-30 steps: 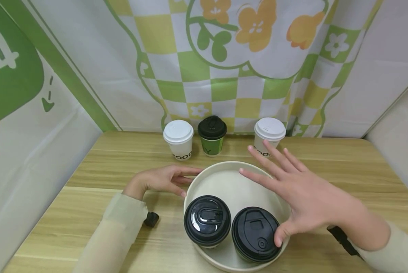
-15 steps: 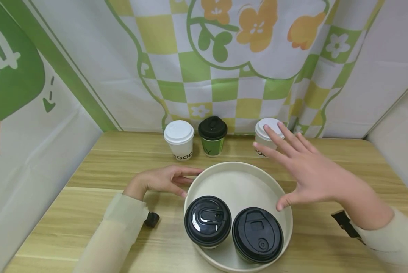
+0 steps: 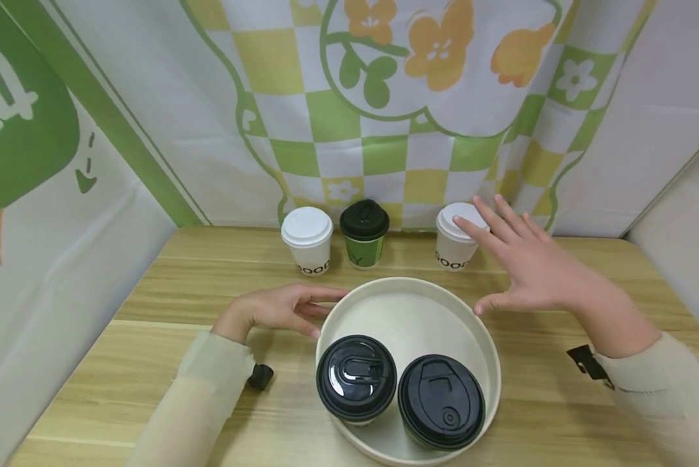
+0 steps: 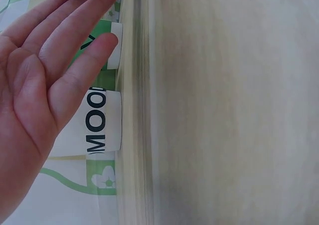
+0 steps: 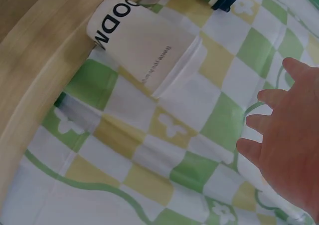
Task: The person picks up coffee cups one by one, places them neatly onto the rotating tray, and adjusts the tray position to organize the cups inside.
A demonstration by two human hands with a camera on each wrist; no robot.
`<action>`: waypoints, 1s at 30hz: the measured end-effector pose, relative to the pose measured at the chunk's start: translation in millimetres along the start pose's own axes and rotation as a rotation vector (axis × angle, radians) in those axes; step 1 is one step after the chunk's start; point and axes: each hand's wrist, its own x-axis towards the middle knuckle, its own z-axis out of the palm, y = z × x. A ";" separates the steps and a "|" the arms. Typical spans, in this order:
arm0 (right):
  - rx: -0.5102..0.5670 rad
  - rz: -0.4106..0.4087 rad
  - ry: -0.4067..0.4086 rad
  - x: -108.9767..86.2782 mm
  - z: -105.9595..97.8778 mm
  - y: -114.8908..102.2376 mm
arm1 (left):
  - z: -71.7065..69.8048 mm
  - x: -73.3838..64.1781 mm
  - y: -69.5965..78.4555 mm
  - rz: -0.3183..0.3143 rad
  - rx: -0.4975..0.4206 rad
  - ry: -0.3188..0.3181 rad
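Right hand (image 3: pixel 530 269), fingers spread and holding nothing, hovers just right of upright white-lidded cup (image 3: pixel 457 237), fingertips over its lid. Left hand (image 3: pixel 279 309) relaxed, farther, touching tray (image 3: pixel 495 370) rim.

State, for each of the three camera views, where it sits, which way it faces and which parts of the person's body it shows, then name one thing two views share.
Head: worn high, facing forward and down at the table; shows left hand, right hand, both sleeves.
Left wrist: low by the tabletop, facing the back cups; shows the left palm.
Right wrist: facing the curtain; shows right fingers.
Shared: head and right wrist both see the right white cup.
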 end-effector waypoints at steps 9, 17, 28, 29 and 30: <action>0.044 0.012 0.011 11.6 7.2 20.6 | -0.2 0.0 -0.9 -0.008 0.000 0.004; 0.100 0.012 0.031 19.6 13.5 35.0 | 0.3 0.1 0.9 -0.019 -0.023 0.010; 0.256 0.002 0.066 34.6 26.0 51.4 | -0.1 2.3 -4.1 -0.022 -0.007 0.011; 0.272 0.004 0.069 35.7 27.7 53.6 | -0.1 2.6 -4.4 -0.021 -0.009 0.011; 0.286 0.007 0.070 36.7 29.5 55.8 | 0.0 2.9 -4.6 -0.022 -0.009 0.012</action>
